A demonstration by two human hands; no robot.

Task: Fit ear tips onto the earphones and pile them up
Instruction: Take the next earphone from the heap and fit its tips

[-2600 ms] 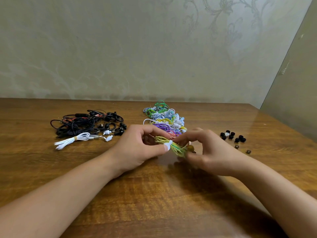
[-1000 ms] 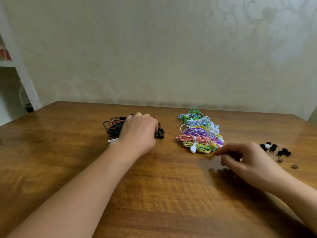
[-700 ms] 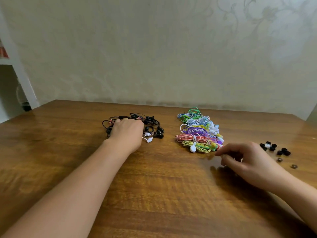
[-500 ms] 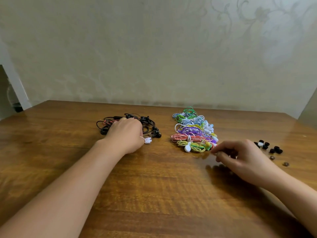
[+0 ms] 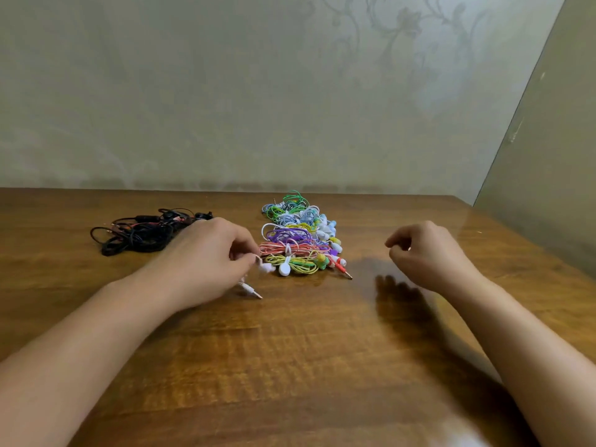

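Observation:
My left hand (image 5: 206, 253) pinches a white earphone set (image 5: 266, 267) just left of the colourful pile of bundled earphones (image 5: 296, 240). One white earbud sticks out past my fingertips, and the set's plug (image 5: 251, 290) hangs down to the table. A tangle of black earphones (image 5: 142, 232) lies behind my left hand. My right hand (image 5: 425, 253) hovers to the right of the colourful pile with its fingers loosely curled and nothing visible in them. No ear tips show; my right hand covers the table behind it.
The wooden table (image 5: 290, 350) runs back to a patterned wall. A second wall (image 5: 548, 156) closes in at the right, beside the table's right edge. A red plug (image 5: 343, 271) pokes out from the front of the colourful pile.
My left hand has come from the black tangle toward the colourful pile, bringing the white earphones. My right hand has lifted off the table and moved right. The view has swung right.

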